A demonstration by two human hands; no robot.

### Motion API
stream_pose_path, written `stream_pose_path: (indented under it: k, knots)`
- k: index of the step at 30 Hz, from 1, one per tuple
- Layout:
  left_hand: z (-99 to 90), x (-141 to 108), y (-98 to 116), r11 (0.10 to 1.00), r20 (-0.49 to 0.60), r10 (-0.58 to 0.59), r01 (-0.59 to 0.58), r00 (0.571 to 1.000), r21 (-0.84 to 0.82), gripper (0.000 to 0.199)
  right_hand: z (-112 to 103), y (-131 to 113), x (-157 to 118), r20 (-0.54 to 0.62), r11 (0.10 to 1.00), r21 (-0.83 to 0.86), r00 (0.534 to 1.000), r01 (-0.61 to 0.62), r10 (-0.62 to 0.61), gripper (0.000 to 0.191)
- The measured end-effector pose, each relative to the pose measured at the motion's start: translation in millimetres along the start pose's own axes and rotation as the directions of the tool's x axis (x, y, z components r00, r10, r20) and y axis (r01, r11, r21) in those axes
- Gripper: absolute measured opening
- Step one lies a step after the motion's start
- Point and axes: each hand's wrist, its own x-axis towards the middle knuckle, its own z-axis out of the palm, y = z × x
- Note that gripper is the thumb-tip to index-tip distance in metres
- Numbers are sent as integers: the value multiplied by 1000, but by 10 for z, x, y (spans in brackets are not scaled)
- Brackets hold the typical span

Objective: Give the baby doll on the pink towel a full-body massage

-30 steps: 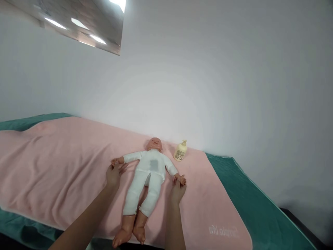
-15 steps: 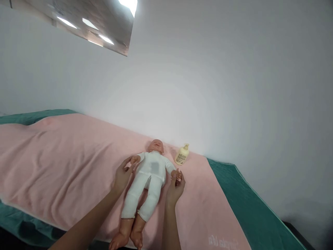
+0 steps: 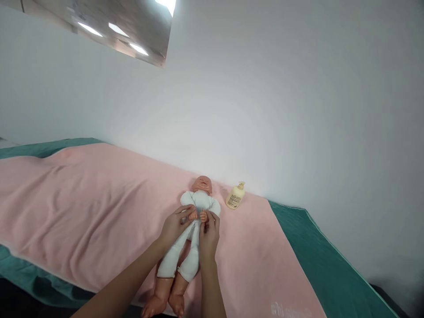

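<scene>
A baby doll (image 3: 202, 201) in a white suit lies on its back on a pink blanket (image 3: 109, 198), head toward the wall and bare feet toward me. My left hand (image 3: 175, 224) has its fingers closed on the doll's hand at the left. On the other side, my right hand (image 3: 210, 232) grips the doll's other hand. Both doll hands are close together over its belly, and its arms are bent. Just right of the doll stands a pale yellow pump bottle (image 3: 235, 197).
Under the blanket a green sheet (image 3: 308, 238) shows at the right and left. A white wall (image 3: 265, 97) rises behind. At the upper left a reflective panel (image 3: 132, 26) hangs on the wall.
Both my hands have moved inward, bringing the doll's hands from out at its sides to together over its belly. The camera view has shifted slightly.
</scene>
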Motion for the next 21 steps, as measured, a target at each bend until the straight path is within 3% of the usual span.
stream_pose_path:
  k: [2,5,8,10,12,16,21]
  knots:
    - [-43,-13,-21,996,-70,-41,36,997,-79,42,-29,2,20,-45,997,47,997,-57,59,34]
    - [-167,-26,-94,956,-184,-206,158,961,-245,52,-115,48,59,-167,976,140,968,-167,190,37]
    - [-315,-28,-240,855,-301,-405,241,863,-459,59,-232,193,81,-287,905,313,880,-288,379,46]
    - [-392,-21,-347,752,-357,-518,214,777,-624,55,-313,341,77,-327,838,415,800,-356,502,50]
    - [-440,-10,-430,662,-353,-586,180,730,-728,49,-382,498,56,-354,800,449,744,-398,567,50]
    - [-452,7,-491,622,-333,-593,155,733,-768,36,-454,692,-14,-359,797,440,733,-413,578,47]
    - [-426,0,-459,644,-361,-597,159,717,-749,40,-439,623,-35,-346,793,442,735,-420,583,47]
